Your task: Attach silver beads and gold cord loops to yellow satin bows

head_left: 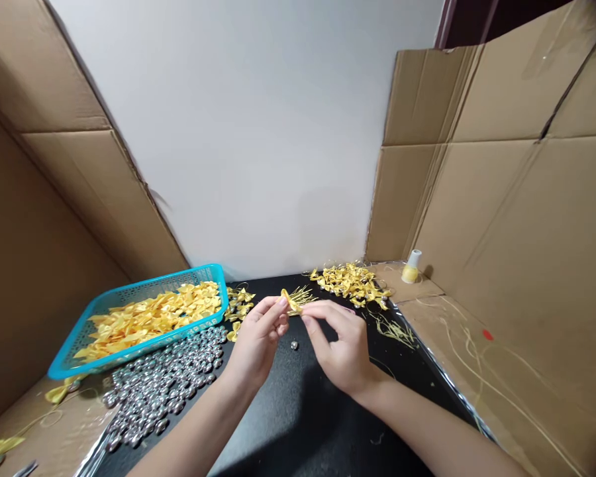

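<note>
Between my two hands, over the middle of the black table, is a small yellow ribbon bow (291, 302). My left hand (259, 334) pinches its left side between thumb and fingers. At the bow's right end, my right hand (338, 341) has thumb and forefinger pressed together; whether a thin cord lies between them is too small to tell. Just below the bow, a single silver bead (294, 345) rests on the table. Behind my hands lies a bunch of thin gold cords (305, 295), partly hidden by the fingers.
At left stands a turquoise basket (223, 291) of yellow bows, with many silver beads (163, 377) before it. Beaded bows (350, 281) are heaped at the back right, near loose cord pieces (396, 332). A small bottle (411, 267) stands by the right cardboard wall (521, 218).
</note>
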{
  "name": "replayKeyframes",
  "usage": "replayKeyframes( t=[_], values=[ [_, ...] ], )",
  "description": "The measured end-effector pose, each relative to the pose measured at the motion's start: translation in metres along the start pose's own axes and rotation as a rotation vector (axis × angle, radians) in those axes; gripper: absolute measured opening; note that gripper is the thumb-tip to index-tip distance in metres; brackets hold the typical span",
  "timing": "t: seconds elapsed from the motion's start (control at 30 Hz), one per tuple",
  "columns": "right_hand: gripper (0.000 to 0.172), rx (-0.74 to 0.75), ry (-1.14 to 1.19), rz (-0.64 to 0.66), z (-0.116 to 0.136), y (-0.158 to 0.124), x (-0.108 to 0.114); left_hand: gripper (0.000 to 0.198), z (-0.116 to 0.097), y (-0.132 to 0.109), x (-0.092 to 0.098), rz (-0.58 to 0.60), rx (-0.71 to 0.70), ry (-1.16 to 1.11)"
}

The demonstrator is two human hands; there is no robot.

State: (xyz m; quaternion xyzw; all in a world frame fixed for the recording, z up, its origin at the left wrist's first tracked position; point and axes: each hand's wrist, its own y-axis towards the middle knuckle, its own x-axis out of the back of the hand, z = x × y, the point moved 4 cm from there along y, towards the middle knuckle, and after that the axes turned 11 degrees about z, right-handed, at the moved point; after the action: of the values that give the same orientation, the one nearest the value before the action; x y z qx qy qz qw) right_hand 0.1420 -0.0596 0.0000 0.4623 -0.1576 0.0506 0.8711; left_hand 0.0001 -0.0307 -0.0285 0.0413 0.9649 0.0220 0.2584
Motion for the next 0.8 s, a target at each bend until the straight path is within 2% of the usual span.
replayKeyframes(
  t=[0.17,0.3,0.5,0.6,0.7,0.8],
  values=[
    [0.013,-0.034,-0.005,0.016,-0.001,0.004,0.005,0.032,0.003,0.001,0.000,0.006,-0.017,0.025],
    [0.016,-0.043,-0.006,0.010,-0.006,0.003,0.003,0.031,0.004,0.000,0.001,0.007,-0.042,0.047],
    [0.011,-0.273,0.273,-0.081,-0.023,0.001,0.002,0.037,0.004,-0.002,-0.002,0.044,-0.106,0.146],
    [0.009,-0.326,0.394,-0.134,-0.027,0.002,0.004,0.037,0.004,-0.002,-0.004,0.069,-0.142,0.228],
    [0.008,-0.346,0.449,-0.108,-0.028,0.005,0.005,0.028,-0.004,-0.004,-0.001,0.087,-0.244,0.373],
    [0.008,-0.360,0.466,-0.062,-0.028,0.007,0.008,0.014,-0.028,-0.007,0.003,0.092,-0.467,0.642]
  ],
)
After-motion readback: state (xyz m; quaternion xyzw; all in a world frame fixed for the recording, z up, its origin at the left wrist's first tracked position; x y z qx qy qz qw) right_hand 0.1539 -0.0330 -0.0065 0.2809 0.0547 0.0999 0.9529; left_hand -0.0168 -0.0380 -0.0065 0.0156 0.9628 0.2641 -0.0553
